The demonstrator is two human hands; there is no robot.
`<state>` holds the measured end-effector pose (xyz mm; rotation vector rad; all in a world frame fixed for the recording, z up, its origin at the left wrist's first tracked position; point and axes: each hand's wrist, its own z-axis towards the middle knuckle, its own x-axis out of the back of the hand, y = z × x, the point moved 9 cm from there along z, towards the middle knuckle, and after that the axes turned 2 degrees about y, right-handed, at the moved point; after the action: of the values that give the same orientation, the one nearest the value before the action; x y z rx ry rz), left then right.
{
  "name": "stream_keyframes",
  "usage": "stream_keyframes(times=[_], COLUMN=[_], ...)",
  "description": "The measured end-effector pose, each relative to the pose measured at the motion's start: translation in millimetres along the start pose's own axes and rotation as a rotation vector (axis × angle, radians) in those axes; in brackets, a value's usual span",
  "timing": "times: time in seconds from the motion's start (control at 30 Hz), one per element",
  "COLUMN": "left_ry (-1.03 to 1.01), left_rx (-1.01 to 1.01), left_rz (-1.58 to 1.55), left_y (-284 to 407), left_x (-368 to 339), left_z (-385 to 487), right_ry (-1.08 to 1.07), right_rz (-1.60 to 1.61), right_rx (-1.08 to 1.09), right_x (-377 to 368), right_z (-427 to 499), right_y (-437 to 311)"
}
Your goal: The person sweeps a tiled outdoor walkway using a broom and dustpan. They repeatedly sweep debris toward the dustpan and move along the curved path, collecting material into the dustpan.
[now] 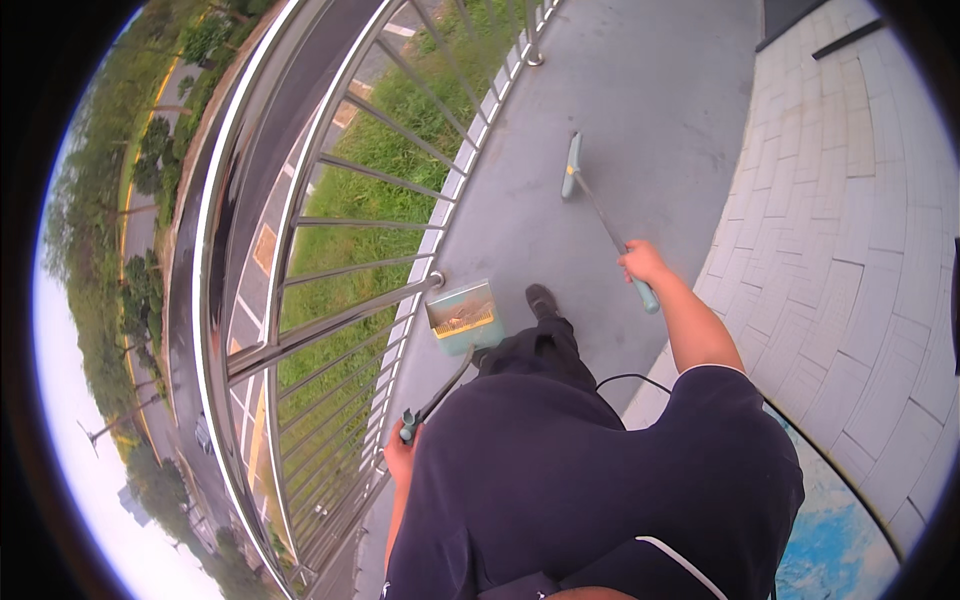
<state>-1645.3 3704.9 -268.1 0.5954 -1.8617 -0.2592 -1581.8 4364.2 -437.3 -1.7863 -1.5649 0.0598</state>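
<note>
My right hand (643,262) grips the handle of a broom (572,166) with a pale green head and a thin metal stick. The broom head is on the grey floor ahead of me, out to the right of my shoe. My left hand (402,457), low by my left side, is closed around the upper handle of a long-handled dustpan (480,336). Its pale green pan has a yellow comb edge and holds some brownish debris (466,309). The pan is beside my leg, close to the railing's foot. My body hides part of the dustpan's handle.
A stainless steel railing (330,330) runs along my left, with grass (375,180) and a road beyond it. To my right rises a wall of pale tiles (825,247). A blue and white panel (825,517) stands behind me at right. My dark shoe (541,301) is between pan and broom.
</note>
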Motion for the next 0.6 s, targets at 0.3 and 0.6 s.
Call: stream_keyframes(times=[0.3,0.6], left_ry=[-0.178,-0.360], left_rx=[-0.442,-0.735], left_rz=[-0.083,-0.112], left_y=[49,170], left_x=[-36,-49], left_z=[127,199], right_ry=[-0.084,0.137], right_rz=[-0.281,0.484], right_rx=[-0.154,-0.511], right_x=[-42,-228], right_z=[-184,-390], right_y=[147,261])
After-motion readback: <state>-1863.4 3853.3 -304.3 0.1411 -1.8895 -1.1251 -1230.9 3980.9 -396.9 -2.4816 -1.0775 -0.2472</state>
